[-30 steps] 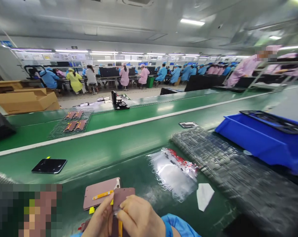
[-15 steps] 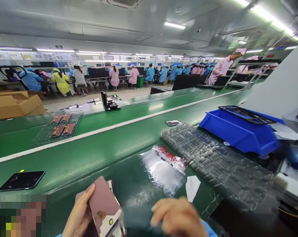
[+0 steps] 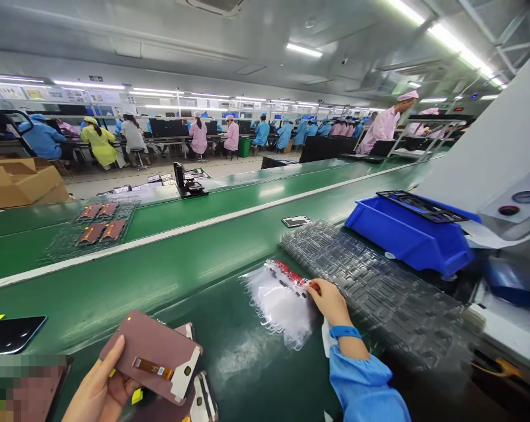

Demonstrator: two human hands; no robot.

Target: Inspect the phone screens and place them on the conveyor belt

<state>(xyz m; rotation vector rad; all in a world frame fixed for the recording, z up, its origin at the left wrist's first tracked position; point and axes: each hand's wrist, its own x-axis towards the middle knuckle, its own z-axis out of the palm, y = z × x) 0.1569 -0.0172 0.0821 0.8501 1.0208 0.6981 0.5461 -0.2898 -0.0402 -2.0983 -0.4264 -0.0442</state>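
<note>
Both hands are busy here! Our left hand (image 3: 98, 384) grips one brown panel (image 3: 146, 343) by its edge, thumb on top and fingers beneath, tilted over the bench (image 3: 247, 384) with the ribbon (image 3: 153, 368) facing up. Lower panels (image 3: 200, 390) lie beneath; whether ours touches them, we can't tell. And over on the right, our right hand (image 3: 330, 303) is at the fanned films (image 3: 280, 308), fingertips drawn together at the end of the red tabs (image 3: 286, 271). Have we got a film in that pinch? We can't tell from here. The step in hand, we judge, is picking a film while we hold the panel. The next move calls for parting a single sheet by its tab, neighbours undisturbed, left hand steady. The trays (image 3: 370, 287) sit just beside the pile, so we'd want a clean lift.
</note>
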